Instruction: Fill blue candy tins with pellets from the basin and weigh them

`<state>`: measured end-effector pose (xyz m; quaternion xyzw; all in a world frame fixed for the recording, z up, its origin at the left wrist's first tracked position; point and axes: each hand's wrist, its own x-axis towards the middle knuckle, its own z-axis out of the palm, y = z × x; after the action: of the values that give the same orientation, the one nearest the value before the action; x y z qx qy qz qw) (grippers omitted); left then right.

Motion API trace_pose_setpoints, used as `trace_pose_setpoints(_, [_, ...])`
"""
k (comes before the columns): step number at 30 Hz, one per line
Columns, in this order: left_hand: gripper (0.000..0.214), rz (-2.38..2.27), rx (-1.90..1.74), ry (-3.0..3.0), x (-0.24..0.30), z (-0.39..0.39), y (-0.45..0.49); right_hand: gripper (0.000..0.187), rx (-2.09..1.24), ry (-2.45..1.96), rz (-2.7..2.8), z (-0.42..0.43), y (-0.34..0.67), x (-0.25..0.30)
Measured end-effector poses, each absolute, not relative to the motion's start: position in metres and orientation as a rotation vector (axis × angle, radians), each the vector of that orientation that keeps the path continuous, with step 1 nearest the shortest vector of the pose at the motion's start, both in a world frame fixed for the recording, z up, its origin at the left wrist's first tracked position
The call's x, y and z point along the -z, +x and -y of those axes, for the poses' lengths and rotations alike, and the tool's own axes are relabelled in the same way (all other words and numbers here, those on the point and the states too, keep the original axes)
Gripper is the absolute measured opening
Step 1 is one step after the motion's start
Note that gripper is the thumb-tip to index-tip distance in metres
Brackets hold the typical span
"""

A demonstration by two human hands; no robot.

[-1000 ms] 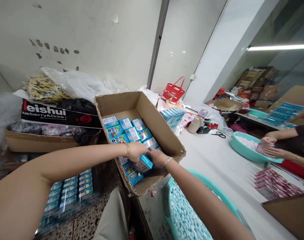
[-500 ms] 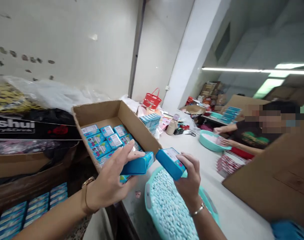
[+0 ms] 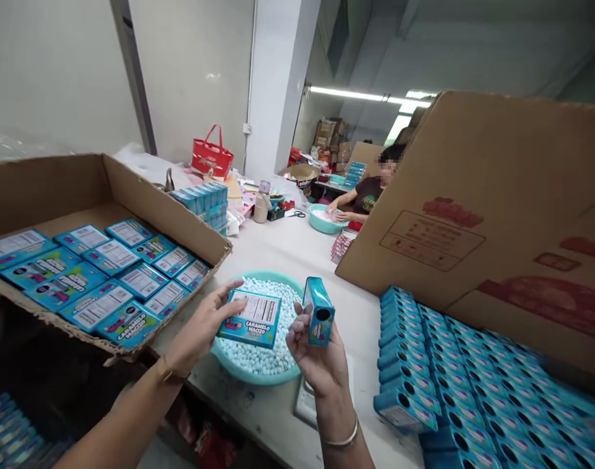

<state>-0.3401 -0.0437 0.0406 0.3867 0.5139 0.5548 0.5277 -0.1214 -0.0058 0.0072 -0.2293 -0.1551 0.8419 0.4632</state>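
My left hand (image 3: pixel 206 329) grips a blue candy box (image 3: pixel 253 319) by its left edge, with the printed face turned up. In my right hand (image 3: pixel 317 348) a second blue candy box (image 3: pixel 320 309) stands nearly upright, its narrow side with a dark round spot facing me. Both boxes are over or beside a turquoise basin (image 3: pixel 223 361) full of small pale blue candies (image 3: pixel 265 361). Left of it, a shallow cardboard box (image 3: pixel 165 221) holds several more blue candy boxes lying flat.
Rows of blue boxes (image 3: pixel 453 384) stand at the right before a large cardboard carton (image 3: pixel 473 195). Farther back are a red bag (image 3: pixel 212 156), a bottle (image 3: pixel 262 203), scissors (image 3: pixel 297 213) and a co-worker (image 3: pixel 370 192) with hands in another turquoise basin (image 3: pixel 321 225).
The view has swung right, bringing the rows of blue boxes into sight. Both hands, still holding their candy boxes, have come away from the cardboard box to the basin.
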Motion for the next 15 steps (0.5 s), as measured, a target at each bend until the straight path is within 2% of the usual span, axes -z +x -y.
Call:
trace_pose_setpoints(5, [0.060, -1.105, -1.179, 0.739, -0.009, 0.033, -0.323, 0.044, -2.003, -0.666, 0.436, 0.005, -0.103, 0.000])
trace_pose_setpoints(9, [0.051, -1.047, -1.131, 0.541, 0.010, 0.031, -0.322, 0.040, -1.772, -0.868, 0.541, -0.002, -0.097, -0.001])
trace_pose_setpoints(12, [0.050, -1.027, -1.111, 0.513, 0.017, 0.032, -0.325, 0.050, -1.457, -0.940, 0.933, -0.006, -0.098, -0.013])
trace_pose_setpoints(15, [0.048, -1.033, -1.120, 0.594, 0.022, 0.032, -0.324, 0.057, -0.878, -1.011, 1.554, -0.002, -0.107, -0.030])
